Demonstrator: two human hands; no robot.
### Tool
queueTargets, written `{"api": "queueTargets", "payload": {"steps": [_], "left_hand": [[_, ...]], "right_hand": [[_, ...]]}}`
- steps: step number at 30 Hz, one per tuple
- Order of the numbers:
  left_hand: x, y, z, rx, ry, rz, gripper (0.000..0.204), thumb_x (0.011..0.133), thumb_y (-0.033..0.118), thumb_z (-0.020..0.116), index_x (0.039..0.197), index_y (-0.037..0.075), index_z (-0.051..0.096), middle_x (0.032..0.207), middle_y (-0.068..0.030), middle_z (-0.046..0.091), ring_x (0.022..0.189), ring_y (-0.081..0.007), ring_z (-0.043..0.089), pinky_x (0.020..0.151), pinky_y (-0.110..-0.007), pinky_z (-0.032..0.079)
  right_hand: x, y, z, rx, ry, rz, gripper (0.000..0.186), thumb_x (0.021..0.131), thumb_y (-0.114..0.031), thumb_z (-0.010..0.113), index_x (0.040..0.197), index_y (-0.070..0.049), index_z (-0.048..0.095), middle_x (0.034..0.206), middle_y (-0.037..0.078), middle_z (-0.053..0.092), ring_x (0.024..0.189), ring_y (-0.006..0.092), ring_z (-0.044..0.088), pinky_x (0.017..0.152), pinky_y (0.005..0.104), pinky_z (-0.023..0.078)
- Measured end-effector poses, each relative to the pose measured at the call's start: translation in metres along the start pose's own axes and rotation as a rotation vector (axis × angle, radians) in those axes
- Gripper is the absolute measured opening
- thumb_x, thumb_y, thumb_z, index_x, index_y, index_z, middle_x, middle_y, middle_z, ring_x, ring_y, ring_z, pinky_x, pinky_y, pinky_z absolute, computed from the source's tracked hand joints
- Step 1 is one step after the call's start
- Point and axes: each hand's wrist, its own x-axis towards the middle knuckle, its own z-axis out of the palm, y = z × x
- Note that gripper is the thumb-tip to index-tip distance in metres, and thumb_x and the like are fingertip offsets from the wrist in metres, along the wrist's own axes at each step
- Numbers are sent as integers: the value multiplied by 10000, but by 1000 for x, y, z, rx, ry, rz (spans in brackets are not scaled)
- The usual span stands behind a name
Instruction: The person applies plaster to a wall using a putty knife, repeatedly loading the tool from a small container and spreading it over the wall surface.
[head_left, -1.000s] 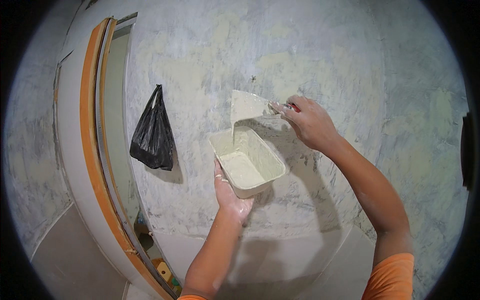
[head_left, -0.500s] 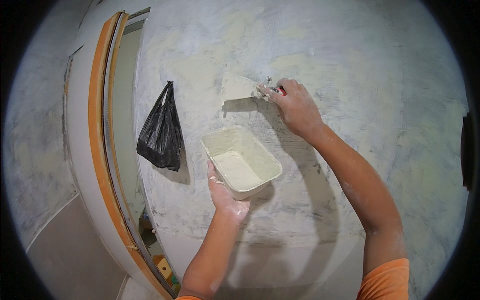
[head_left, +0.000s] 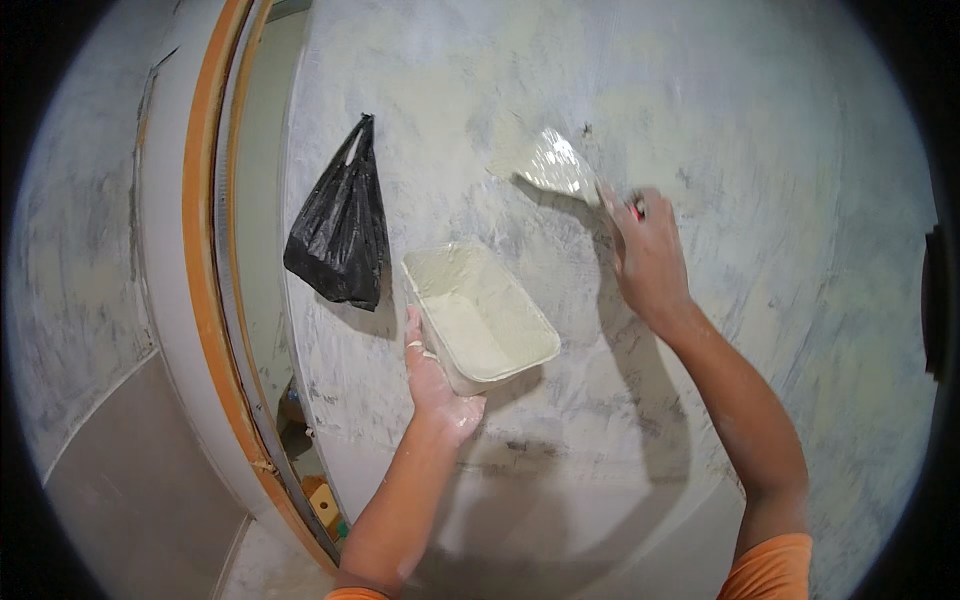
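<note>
My left hand (head_left: 437, 388) is wrapped round the near left side of a rectangular plastic tub (head_left: 540, 348), which tilts toward me. Pale cream filler (head_left: 470, 335) coats the inside of the tub and lies in its bottom. In my right hand (head_left: 650, 255) is a wide putty knife (head_left: 557, 165); its handle, with a bit of red showing, is mostly hidden by my fingers. The shiny blade is smeared and points to the upper left, close against the patchy wall (head_left: 700, 120). Whether the blade edge touches the wall I cannot tell. White filler marks my left hand.
A black plastic bag (head_left: 345, 225) hangs on the wall left of the tub. Further left stands an orange-edged door frame (head_left: 205, 200) with a narrow opening beside it. A yellow object (head_left: 323, 503) shows low in that opening. Smooth grey panels run along the wall's lower part.
My right hand has moved right and slightly down with the putty knife, whose blade has turned and now catches the light. The view has shifted a little; the tub stays in my left hand.
</note>
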Motion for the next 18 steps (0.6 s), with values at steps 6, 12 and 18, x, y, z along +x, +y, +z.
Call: {"api": "queueTargets", "payload": {"steps": [6, 12, 18], "left_hand": [[-11, -16, 13, -36, 78, -46, 513, 1053, 457, 381, 1415, 115, 505, 1379, -93, 577, 1243, -295, 589, 1037, -486, 506], [-24, -9, -8, -40, 97, 11, 505, 1052, 410, 353, 1405, 82, 503, 1363, -124, 584, 1226, -331, 594, 1038, -513, 499], [-33, 11, -47, -35, 135, -49, 644, 1033, 568, 376, 1500, 127, 427, 1490, -125, 490, 1340, -342, 504, 1110, -533, 428]], "right_hand": [[55, -45, 13, 22, -139, 0, 507, 902, -25, 539, 1408, -46, 521, 1068, 218, 563, 843, 409, 647, 730, 477, 538], [4, -89, -16, -119, -476, -23, 433, 904, -41, 530, 1317, 88, 532, 884, 258, 646, 753, 400, 684, 663, 458, 559], [2, -103, -61, 37, -434, -96, 307, 862, -26, 573, 1112, 130, 657, 819, 217, 701, 779, 320, 717, 605, 375, 586]]}}
